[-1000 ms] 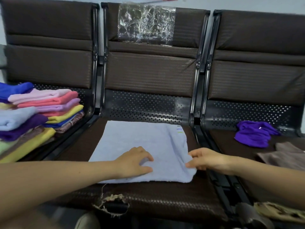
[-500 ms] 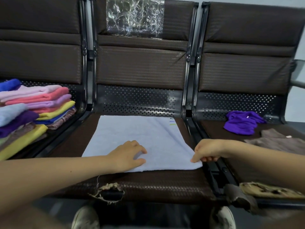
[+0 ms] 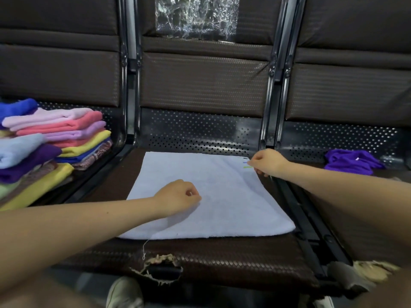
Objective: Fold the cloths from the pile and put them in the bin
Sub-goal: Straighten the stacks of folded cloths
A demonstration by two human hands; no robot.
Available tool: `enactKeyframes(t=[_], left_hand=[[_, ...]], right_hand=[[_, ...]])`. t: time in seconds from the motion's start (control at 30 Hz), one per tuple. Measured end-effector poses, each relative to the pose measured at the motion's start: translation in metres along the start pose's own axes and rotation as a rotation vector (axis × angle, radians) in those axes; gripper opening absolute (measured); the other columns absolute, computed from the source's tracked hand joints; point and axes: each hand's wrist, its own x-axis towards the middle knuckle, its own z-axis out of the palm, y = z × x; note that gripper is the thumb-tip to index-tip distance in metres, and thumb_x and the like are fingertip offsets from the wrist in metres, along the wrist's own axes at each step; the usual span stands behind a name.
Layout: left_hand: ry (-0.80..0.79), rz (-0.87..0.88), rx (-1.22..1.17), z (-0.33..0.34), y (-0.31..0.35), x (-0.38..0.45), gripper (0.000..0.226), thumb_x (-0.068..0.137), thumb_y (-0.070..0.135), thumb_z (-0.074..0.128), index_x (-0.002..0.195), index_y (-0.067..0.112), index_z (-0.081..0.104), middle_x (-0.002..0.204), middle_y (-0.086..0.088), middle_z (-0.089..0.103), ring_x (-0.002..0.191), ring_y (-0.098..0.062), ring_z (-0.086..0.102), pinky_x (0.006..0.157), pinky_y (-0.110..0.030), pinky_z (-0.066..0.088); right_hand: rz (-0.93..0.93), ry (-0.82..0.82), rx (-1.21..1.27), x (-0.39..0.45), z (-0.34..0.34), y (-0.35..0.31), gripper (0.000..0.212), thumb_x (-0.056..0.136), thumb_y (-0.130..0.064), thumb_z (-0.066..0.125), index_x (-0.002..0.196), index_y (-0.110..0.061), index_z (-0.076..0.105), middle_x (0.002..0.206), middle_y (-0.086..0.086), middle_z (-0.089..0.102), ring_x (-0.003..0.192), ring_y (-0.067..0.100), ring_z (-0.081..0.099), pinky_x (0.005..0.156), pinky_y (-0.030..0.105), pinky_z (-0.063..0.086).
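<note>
Light-blue cloth (image 3: 213,196) lies flat on middle seat (image 3: 222,263), centre of view. Left hand (image 3: 178,196) rests on it near its 8 o'clock edge, fingers curled under; whether it grips fabric I cannot tell. Right hand (image 3: 268,161) pinches the cloth's 1 o'clock corner. Folded stack (image 3: 53,138) at 9 o'clock. Purple cloth (image 3: 352,162) crumpled at 3 o'clock.
</note>
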Motion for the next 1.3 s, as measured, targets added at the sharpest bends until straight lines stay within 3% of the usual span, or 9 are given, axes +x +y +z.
enactKeyframes(t=[0.23, 0.4, 0.6, 0.7, 0.83, 0.97, 1.07, 1.17, 1.3], left_hand=[[0.094, -0.127, 0.081, -0.01, -0.038, -0.004, 0.017, 0.085, 0.041, 0.061, 0.097, 0.03, 0.056, 0.095, 0.007, 0.048, 0.092, -0.014, 0.053, 0.076, -0.026, 0.041], [0.098, -0.123, 0.067, -0.007, -0.044, -0.003, 0.019, 0.085, 0.042, 0.061, 0.098, 0.03, 0.053, 0.095, 0.006, 0.044, 0.094, -0.016, 0.052, 0.081, -0.028, 0.043], [0.064, -0.134, 0.045, -0.008, -0.045, -0.002, 0.021, 0.086, 0.042, 0.062, 0.099, 0.029, 0.052, 0.091, 0.009, 0.041, 0.09, -0.015, 0.051, 0.077, -0.027, 0.041], [0.067, -0.128, 0.076, -0.008, -0.041, -0.002, 0.021, 0.086, 0.042, 0.062, 0.099, 0.028, 0.052, 0.092, 0.008, 0.042, 0.09, -0.016, 0.052, 0.078, -0.028, 0.043], [0.069, -0.09, 0.146, -0.011, -0.037, -0.004, 0.02, 0.088, 0.038, 0.061, 0.102, 0.024, 0.056, 0.098, 0.005, 0.046, 0.093, -0.017, 0.053, 0.083, -0.029, 0.045], [0.047, -0.031, 0.163, -0.015, -0.024, -0.009, 0.015, 0.087, 0.035, 0.06, 0.099, 0.027, 0.06, 0.097, 0.006, 0.049, 0.089, -0.014, 0.054, 0.076, -0.026, 0.041], [0.021, 0.036, 0.166, -0.016, -0.012, -0.013, 0.016, 0.087, 0.035, 0.059, 0.099, 0.024, 0.063, 0.094, 0.006, 0.054, 0.084, -0.012, 0.053, 0.074, -0.026, 0.041], [-0.018, 0.105, 0.176, -0.015, -0.002, -0.021, 0.016, 0.09, 0.033, 0.057, 0.098, 0.021, 0.064, 0.092, 0.006, 0.058, 0.082, -0.01, 0.051, 0.073, -0.025, 0.039], [-0.112, 0.193, 0.178, -0.013, 0.0, -0.041, 0.017, 0.094, 0.036, 0.052, 0.093, 0.021, 0.06, 0.096, 0.004, 0.061, 0.087, -0.011, 0.053, 0.079, -0.027, 0.042]], right_hand=[[0.175, 0.0, -0.14, 0.056, 0.049, -0.017, 0.032, 0.089, -0.033, 0.061, 0.071, -0.009, 0.05, 0.065, 0.005, 0.053, 0.058, 0.02, 0.052, 0.057, 0.027, 0.042], [0.311, 0.007, 0.16, 0.073, 0.058, -0.015, 0.028, 0.079, -0.025, 0.075, 0.084, -0.004, 0.057, 0.077, 0.01, 0.058, 0.071, 0.026, 0.057, 0.06, 0.03, 0.044], [0.407, 0.074, 0.423, 0.085, 0.042, 0.002, 0.023, 0.084, -0.017, 0.072, 0.073, -0.005, 0.056, 0.062, 0.009, 0.049, 0.053, 0.021, 0.045, 0.052, 0.03, 0.039], [0.255, 0.232, 0.093, 0.091, 0.034, 0.013, 0.019, 0.089, -0.017, 0.062, 0.096, 0.0, 0.066, 0.085, 0.017, 0.065, 0.08, 0.032, 0.061, 0.074, 0.036, 0.049], [0.056, 0.138, -0.128, 0.074, 0.043, -0.009, 0.043, 0.091, -0.018, 0.053, 0.132, -0.008, 0.046, 0.109, 0.016, 0.063, 0.087, 0.031, 0.061, 0.073, 0.038, 0.054], [-0.269, -0.037, -0.14, 0.018, 0.039, -0.068, 0.028, 0.092, -0.021, 0.055, 0.117, -0.012, 0.061, 0.106, 0.005, 0.066, 0.08, 0.017, 0.056, 0.071, 0.028, 0.045], [-0.396, -0.403, -0.144, -0.05, 0.046, -0.087, 0.012, 0.089, -0.031, 0.062, 0.082, -0.02, 0.064, 0.077, -0.008, 0.064, 0.068, 0.011, 0.058, 0.065, 0.022, 0.045], [-0.55, -0.612, -0.213, -0.099, 0.054, -0.073, 0.027, 0.083, -0.045, 0.068, 0.095, -0.022, 0.06, 0.082, -0.009, 0.056, 0.074, 0.009, 0.052, 0.072, 0.024, 0.043], [-0.701, -0.519, -0.253, -0.105, 0.05, -0.048, 0.033, 0.085, -0.041, 0.068, 0.111, -0.023, 0.06, 0.097, -0.006, 0.053, 0.083, 0.006, 0.049, 0.08, 0.022, 0.042]])
